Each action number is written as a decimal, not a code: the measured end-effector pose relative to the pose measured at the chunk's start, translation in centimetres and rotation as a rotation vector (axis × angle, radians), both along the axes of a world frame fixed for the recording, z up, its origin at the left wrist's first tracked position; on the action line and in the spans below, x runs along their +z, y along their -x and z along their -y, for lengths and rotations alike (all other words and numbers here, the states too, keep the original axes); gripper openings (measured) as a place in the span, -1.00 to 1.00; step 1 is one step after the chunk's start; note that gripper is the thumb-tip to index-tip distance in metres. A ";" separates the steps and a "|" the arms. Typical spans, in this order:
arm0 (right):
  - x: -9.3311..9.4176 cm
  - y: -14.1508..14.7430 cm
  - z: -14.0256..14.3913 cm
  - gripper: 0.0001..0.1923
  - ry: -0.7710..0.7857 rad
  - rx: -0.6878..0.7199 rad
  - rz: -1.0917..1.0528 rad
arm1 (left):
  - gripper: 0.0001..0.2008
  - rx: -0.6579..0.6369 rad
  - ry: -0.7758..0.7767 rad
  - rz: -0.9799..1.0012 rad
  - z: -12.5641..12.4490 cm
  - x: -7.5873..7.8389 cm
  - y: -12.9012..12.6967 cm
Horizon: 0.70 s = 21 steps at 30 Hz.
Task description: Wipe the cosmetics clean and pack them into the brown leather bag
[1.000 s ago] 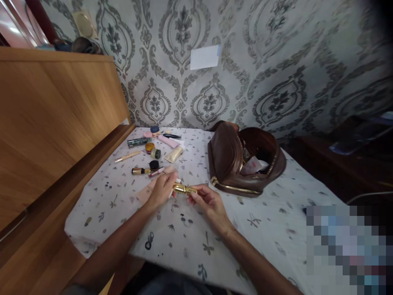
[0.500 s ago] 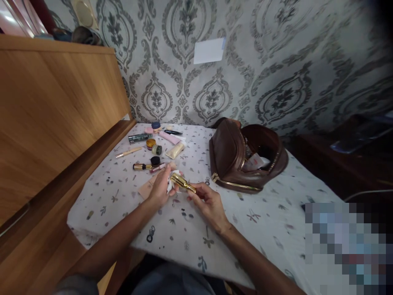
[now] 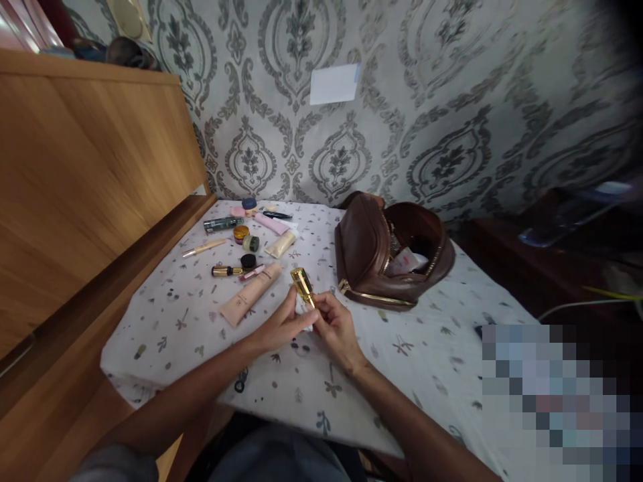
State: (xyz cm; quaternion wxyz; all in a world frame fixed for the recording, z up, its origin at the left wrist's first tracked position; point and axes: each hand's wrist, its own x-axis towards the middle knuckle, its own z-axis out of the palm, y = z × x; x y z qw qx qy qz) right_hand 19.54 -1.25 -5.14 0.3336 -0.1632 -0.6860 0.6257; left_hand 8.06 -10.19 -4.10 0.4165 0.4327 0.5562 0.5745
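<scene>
Both of my hands meet over the front middle of the table. Closed fingers of my right hand [image 3: 337, 329] grip the lower end of a shiny gold cosmetic tube [image 3: 302, 284], which tilts up and to the left. My left hand [image 3: 282, 326] is closed around a crumpled white tissue [image 3: 302, 306] pressed against the tube's lower part. The fingers partly cover the tissue and the tube's bottom end. To the left of my hands lies a peach squeeze tube [image 3: 250, 294], with a pink lip gloss [image 3: 252, 272] and a black-and-gold tube [image 3: 226, 271] behind it.
Several jars and tubes, among them an amber jar [image 3: 241, 233] and a cream tube [image 3: 281, 245], lie at the back left. An unzipped brown leather bag [image 3: 364, 258] stands at the right with things inside. A wooden cabinet [image 3: 100, 140] borders the table's left side.
The gold tube has turned more upright. My left hand has moved down and right with the tissue, from the tube's upper end to its lower part, uncovering the peach tube.
</scene>
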 end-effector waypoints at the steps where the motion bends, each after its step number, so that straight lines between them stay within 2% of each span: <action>1: 0.1 -0.1 0.0 -0.67 0.002 0.001 -0.001 | -0.33 -0.038 -0.021 0.026 0.0 -0.1 0.1; 4: 0.4 -0.2 -0.1 -0.67 0.018 0.002 0.006 | -0.29 -0.120 -0.077 0.073 0.1 0.3 0.4; 6: 0.5 -0.2 -0.1 -0.67 0.034 0.000 0.007 | -0.33 -0.161 -0.026 0.052 0.2 0.7 0.6; 8: 0.6 -0.1 -0.3 -0.65 0.031 -0.017 0.009 | -0.37 -0.148 0.017 -0.015 0.3 1.0 0.8; 16: 0.5 -0.3 -0.3 -0.61 -0.016 -0.028 0.110 | -0.40 0.131 -0.064 -0.276 0.0 0.4 1.3; 21: 0.4 -0.3 -0.1 -0.63 -0.060 -0.060 0.118 | -0.48 0.276 -0.142 -0.159 -0.1 0.7 1.5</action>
